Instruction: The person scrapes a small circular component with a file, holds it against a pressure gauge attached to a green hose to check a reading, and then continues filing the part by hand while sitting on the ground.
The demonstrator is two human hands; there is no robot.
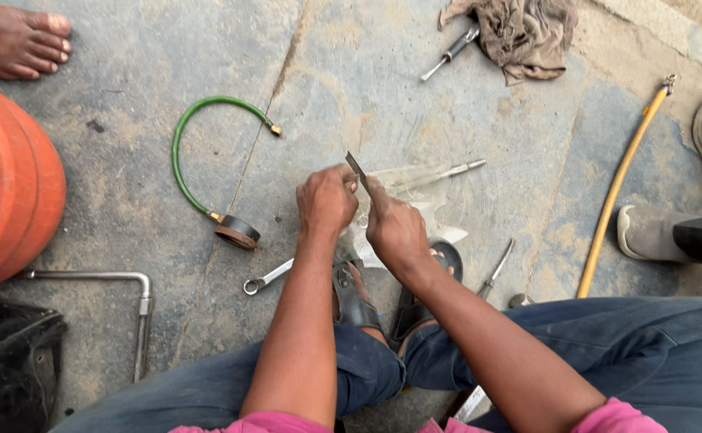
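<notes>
Stone floor [415,96]: grey-blue, mottled with sandy tan patches. Green hose [181,152] left of hands: bright green, brass-coloured tips, ending at dark ring with rusty brown rim [237,232]. Yellow hose [620,188] right of hands: orange-yellow. Rag [523,32] beyond hands: dull grey-brown. Big rounded container [6,184] far left of green hose: orange. Blade [358,172] between hands: dark grey metal. Wrench [267,278] below left hand [327,200]: silver. Jeans [648,353]: dark blue. Sleeves [608,418]: pink. Sandals [354,298]: black.

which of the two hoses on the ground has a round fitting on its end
The green hose, curled left of the hands; the yellow hose lies nearly straight on the right.
</notes>
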